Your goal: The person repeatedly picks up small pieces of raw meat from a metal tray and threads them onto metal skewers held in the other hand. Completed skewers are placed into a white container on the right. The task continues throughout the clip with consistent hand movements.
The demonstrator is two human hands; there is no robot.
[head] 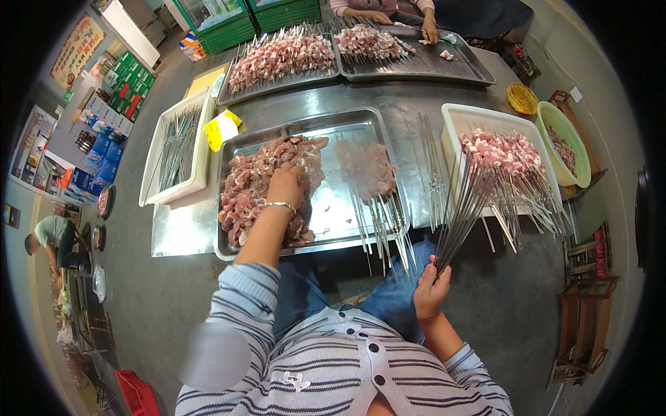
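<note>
My left hand, with a bracelet at the wrist, reaches into a heap of raw meat pieces on a metal tray. Its fingertips are partly hidden, so I cannot tell whether they grip a piece. Low on the right, my right hand grips the lower ends of a fanned bundle of bare metal skewers, whose other ends point up and away. Between the hands, several loaded meat skewers lie at the tray's right side, partly blurred, their bare ends over the front rim.
A white bin of metal skewers stands left, beside a yellow packet. More bare skewers lie right of the tray. A white bin holds loaded skewers. Behind are two trays of skewered meat; another person's hands work there.
</note>
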